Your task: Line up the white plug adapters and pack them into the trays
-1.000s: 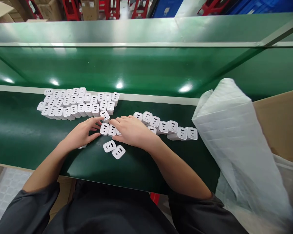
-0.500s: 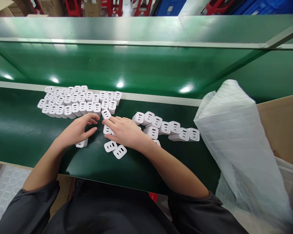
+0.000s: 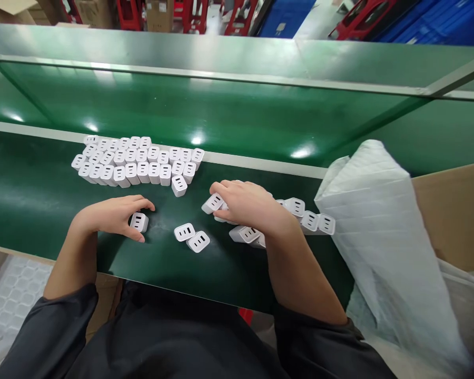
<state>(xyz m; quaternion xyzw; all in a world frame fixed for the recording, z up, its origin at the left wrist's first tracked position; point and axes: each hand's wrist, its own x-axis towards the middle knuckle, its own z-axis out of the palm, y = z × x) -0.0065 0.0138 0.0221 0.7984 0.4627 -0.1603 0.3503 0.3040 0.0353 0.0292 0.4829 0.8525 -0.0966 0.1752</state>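
Small white charger blocks with three slots lie on a dark green belt. My left hand curls round one charger between thumb and fingers. My right hand rests palm down over a loose row of chargers and its fingers close on one charger at the row's left end. A tidy block of several chargers stands in rows at the back left. Two single chargers lie between my hands, near the front edge.
A cardboard box stands at the right, with white foam sheeting hanging out of it. A grey strip and a raised green shelf run behind the belt. A white tray sits on the floor at lower left.
My hands have parted: the left drew back left onto a single charger, the right slid right onto the loose row. One charger now stands at the tidy block's front right corner.
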